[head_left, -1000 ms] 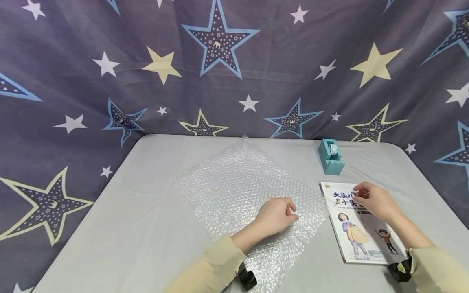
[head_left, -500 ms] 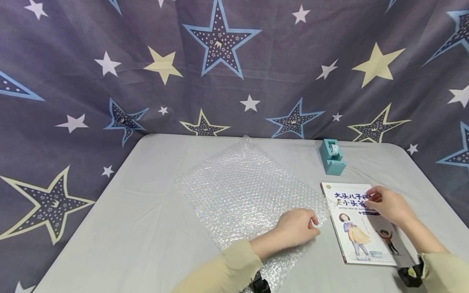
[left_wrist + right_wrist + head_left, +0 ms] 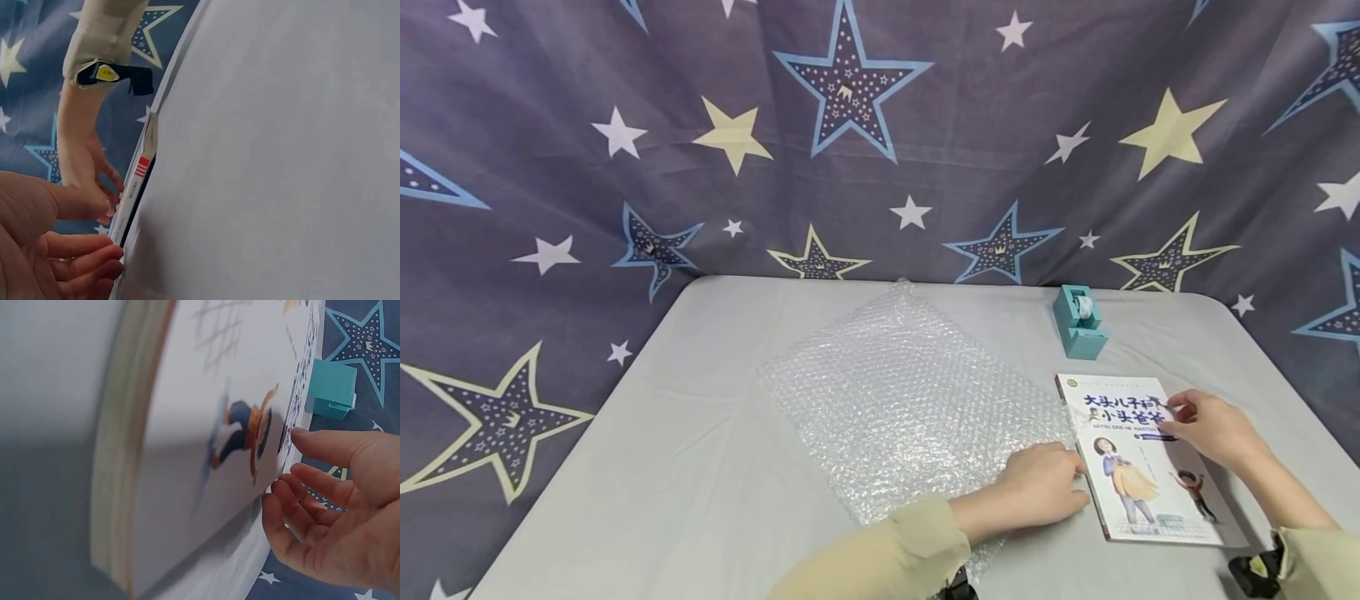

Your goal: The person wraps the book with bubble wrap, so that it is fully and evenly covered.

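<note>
A white picture book (image 3: 1138,462) with Chinese lettering and drawn figures lies cover up on the right of the table. My left hand (image 3: 1041,485) is at its spine, thumb and fingers parted, over the edge of the bubble wrap (image 3: 880,383). From the left wrist view, the fingertips (image 3: 111,253) are close to the spine; whether they touch it I cannot tell. My right hand (image 3: 1213,429) is at the book's right edge. In the right wrist view its thumb (image 3: 312,439) is over the cover side and its loosely bent fingers are by the edge.
Behind the book stands a teal tape dispenser (image 3: 1079,323) with a roll in it. A pale cloth covers the table (image 3: 700,433). A dark star-patterned curtain (image 3: 880,183) hangs along the back and sides.
My left hand has moved right across the bubble wrap to the book's spine. My right hand has shifted right, from over the cover to the book's right edge. The book lies still.
</note>
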A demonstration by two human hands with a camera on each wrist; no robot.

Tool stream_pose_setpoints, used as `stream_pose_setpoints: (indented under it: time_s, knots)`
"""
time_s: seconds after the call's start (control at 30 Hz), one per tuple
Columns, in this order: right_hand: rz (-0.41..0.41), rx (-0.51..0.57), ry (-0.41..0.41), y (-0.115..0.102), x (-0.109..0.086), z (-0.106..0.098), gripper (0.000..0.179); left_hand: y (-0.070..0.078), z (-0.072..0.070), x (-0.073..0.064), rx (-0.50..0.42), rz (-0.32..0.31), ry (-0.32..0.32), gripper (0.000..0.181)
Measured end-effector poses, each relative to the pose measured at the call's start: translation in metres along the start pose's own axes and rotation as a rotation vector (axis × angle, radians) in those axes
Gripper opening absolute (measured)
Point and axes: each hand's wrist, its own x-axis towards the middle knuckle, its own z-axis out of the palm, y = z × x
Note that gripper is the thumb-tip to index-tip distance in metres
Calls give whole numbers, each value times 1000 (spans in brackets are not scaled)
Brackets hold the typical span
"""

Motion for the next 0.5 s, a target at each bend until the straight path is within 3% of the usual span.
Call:
stream_pose_setpoints:
  time_s: [0.2,0.5]
  knots:
    - [41,-8,-49,3,-2,0,51,7,8,2,100,1,15,24]
    - [99,8,-101,2,-4,-4,59,14,13,4,115,-34,33,27]
